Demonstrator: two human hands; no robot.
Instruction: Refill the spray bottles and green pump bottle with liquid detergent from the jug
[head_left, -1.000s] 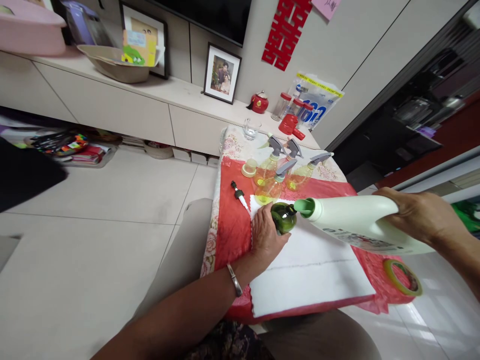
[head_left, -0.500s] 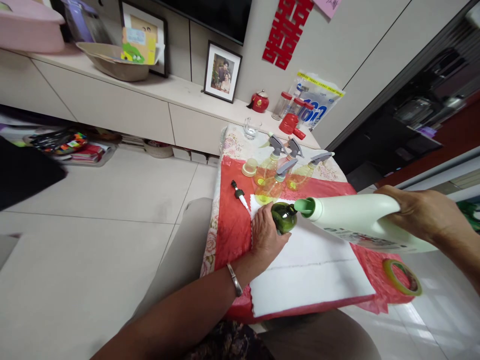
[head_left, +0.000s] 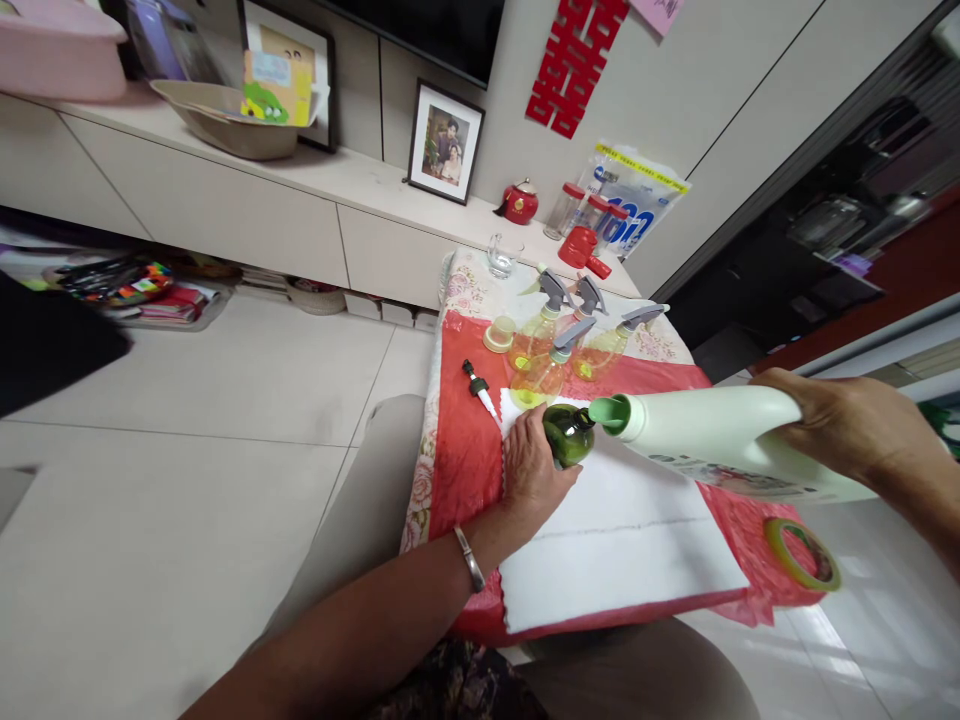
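My left hand (head_left: pixel 531 468) is wrapped round a small dark green bottle (head_left: pixel 568 436), tilted with its neck toward the right. My right hand (head_left: pixel 847 425) grips the handle of a large pale green jug (head_left: pixel 705 425), which lies nearly level. The jug's green spout (head_left: pixel 606 411) meets the mouth of the small bottle; whether liquid is flowing I cannot make out. Left of the bottle lies a black-and-white pump top (head_left: pixel 480 388). Beyond it stand several spray bottles (head_left: pixel 538 375) holding yellow liquid, and a pale cap (head_left: pixel 499 335).
A white cloth (head_left: pixel 622 560) covers part of the red sheet (head_left: pixel 469 450) on the small table. A tape roll (head_left: pixel 802 554) lies at the right edge. A glass cup (head_left: pixel 501 262) stands at the far edge. Behind is a low cabinet (head_left: pixel 262 215) with a framed photo (head_left: pixel 445 142).
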